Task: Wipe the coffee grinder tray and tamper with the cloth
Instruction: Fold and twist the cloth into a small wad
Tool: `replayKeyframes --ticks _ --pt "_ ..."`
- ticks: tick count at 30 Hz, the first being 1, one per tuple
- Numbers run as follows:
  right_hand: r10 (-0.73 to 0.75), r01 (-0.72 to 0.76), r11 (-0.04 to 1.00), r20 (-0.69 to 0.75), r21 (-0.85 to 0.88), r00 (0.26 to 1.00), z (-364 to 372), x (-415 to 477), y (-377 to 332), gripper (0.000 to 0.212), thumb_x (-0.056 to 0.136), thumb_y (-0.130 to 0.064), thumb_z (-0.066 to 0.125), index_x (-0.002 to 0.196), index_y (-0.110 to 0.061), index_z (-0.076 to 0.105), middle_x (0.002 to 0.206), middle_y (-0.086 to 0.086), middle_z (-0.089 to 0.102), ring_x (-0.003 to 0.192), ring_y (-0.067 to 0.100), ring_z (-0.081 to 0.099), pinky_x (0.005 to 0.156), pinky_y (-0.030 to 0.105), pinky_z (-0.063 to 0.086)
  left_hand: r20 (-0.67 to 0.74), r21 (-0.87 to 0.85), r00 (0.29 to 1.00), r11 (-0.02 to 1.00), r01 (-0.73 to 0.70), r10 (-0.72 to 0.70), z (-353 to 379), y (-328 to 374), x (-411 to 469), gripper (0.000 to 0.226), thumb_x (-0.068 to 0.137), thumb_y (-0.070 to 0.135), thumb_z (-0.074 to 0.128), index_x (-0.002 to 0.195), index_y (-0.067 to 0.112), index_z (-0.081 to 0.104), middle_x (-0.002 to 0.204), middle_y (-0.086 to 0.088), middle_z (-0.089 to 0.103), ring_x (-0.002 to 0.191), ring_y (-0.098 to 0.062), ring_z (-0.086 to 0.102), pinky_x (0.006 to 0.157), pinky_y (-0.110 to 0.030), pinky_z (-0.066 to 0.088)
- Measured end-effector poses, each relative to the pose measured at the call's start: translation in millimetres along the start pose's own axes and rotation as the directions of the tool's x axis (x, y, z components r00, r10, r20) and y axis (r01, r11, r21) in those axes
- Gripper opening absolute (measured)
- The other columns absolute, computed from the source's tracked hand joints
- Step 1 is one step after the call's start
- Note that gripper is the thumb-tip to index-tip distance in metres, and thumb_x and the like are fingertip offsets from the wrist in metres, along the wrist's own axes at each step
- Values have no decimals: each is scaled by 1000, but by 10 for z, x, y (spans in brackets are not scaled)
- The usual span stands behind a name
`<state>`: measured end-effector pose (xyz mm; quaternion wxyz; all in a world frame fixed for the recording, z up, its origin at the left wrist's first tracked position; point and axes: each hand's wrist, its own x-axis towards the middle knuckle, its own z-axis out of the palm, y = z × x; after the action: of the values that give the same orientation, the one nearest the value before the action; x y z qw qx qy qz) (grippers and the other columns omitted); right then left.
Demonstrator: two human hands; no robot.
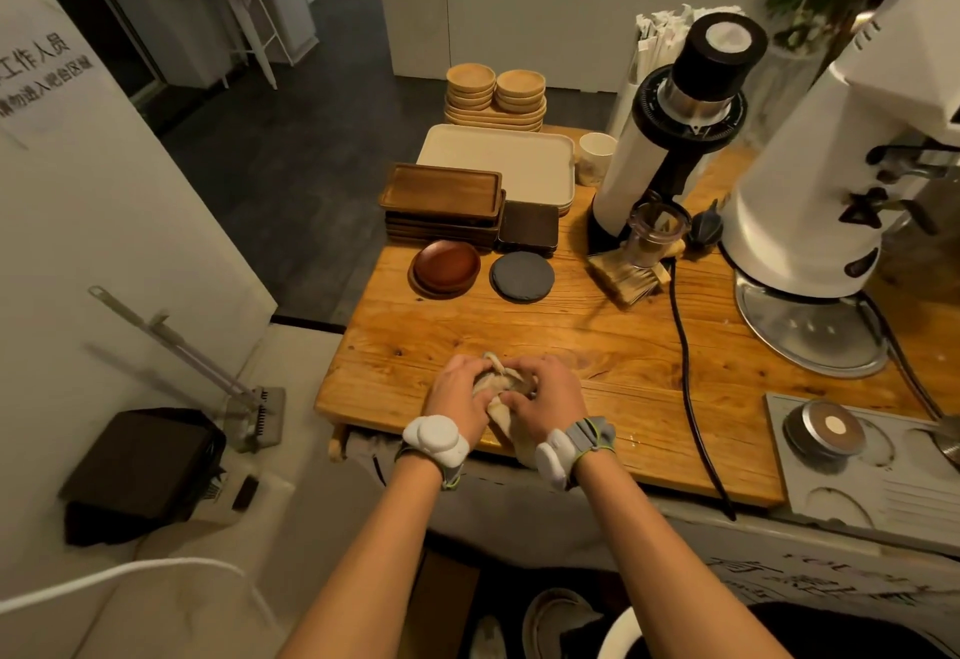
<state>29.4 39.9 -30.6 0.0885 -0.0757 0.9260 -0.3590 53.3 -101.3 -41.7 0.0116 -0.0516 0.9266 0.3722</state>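
Observation:
A crumpled beige cloth [497, 382] lies bunched at the front edge of the wooden counter [571, 336]. My left hand [456, 389] and my right hand [543, 392] both grip it, close together. The round metal grinder tray [810, 333] sits under the big white grinder [841, 149] at the right. The tamper [825, 431], a round metal disc with a brown top, rests on a grey tamping mat [872, 482] at the front right, well apart from both hands.
A smaller white grinder [670, 139] with a dosing cup and a brush [626, 276] stands mid-counter. Its black cable [691, 388] crosses the counter toward the front. Stacked wooden trays [441, 201], dishes [445, 267] and a grey coaster [522, 276] fill the far left.

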Motion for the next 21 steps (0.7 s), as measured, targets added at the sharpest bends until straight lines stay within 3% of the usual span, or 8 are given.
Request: replayKeyframes --ticks 4,8,12,21 --pt "-70 71 997 23 -30 997 3 180 -51 45 78 -14 72 120 -32 67 92 -15 58 103 22 56 82 26 36 -33 -22 999 1000 -14 13 -14 -43 176 39 88 4 66 126 14 64 121 -1 57 112 -20 58 98 -32 50" --pt "-46 51 994 56 -93 997 17 448 -113 46 83 -19 68 126 -33 61 111 4 60 108 25 55 82 25 36 -56 -3 998 999 -33 33 -74 -109 419 37 89 3 65 125 12 64 116 -2 57 108 -21 58 94 -27 48" --pt "-47 57 992 92 -115 995 27 737 -201 46 83 -15 67 128 -25 61 118 8 61 115 28 52 93 34 41 -66 38 997 999 -27 29 -135 -154 708 36 89 4 65 125 11 65 117 -6 59 108 -22 58 88 -23 42" --pt "3 9 986 70 -169 998 68 1149 -369 43 86 -20 66 129 -22 59 121 12 55 109 32 56 90 34 43 -84 64 996 998 -10 15 -283 -194 1092 30 90 7 65 120 4 68 117 -10 62 109 -25 60 93 -30 47"
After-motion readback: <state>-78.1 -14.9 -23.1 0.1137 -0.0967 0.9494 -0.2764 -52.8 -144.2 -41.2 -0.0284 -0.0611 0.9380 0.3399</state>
